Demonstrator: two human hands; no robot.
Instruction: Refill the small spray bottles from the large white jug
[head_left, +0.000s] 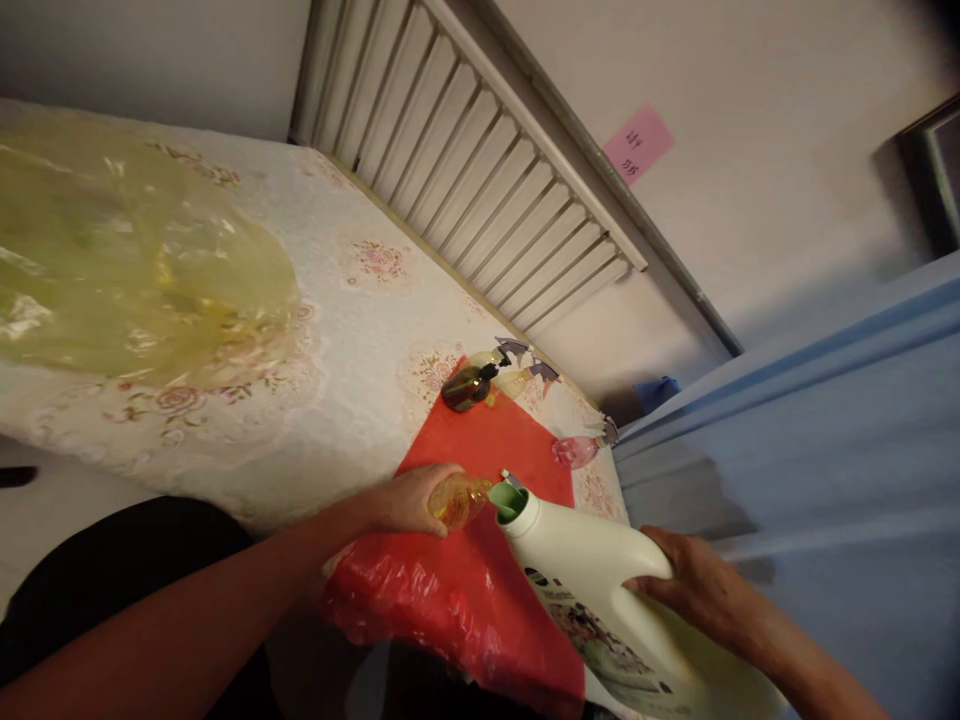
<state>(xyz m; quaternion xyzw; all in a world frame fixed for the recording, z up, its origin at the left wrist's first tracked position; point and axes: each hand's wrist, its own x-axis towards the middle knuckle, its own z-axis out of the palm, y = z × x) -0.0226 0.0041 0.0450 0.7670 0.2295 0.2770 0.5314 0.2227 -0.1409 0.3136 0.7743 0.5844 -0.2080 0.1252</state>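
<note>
My left hand [416,500] is wrapped round a small clear bottle with amber liquid [454,501], its neck pointing to the right. Gripping the handle of a large pale detergent jug [600,580] is my right hand [694,585]. The jug is tilted toward the small bottle, and its green spout [508,500] meets or nearly meets the bottle's mouth; whether liquid flows I cannot tell. Both are above a red plastic sheet [480,440]. Behind them stand a dark spray bottle [466,388], a yellowish spray bottle [514,384] and a pink spray bottle [576,452].
A flowered tablecloth [352,340] covers the table, with a crumpled yellow plastic bag [142,260] at left. A white radiator [480,170] runs along the wall behind. Blue curtain-like fabric [810,430] hangs at right. A pink note [639,145] is on the wall.
</note>
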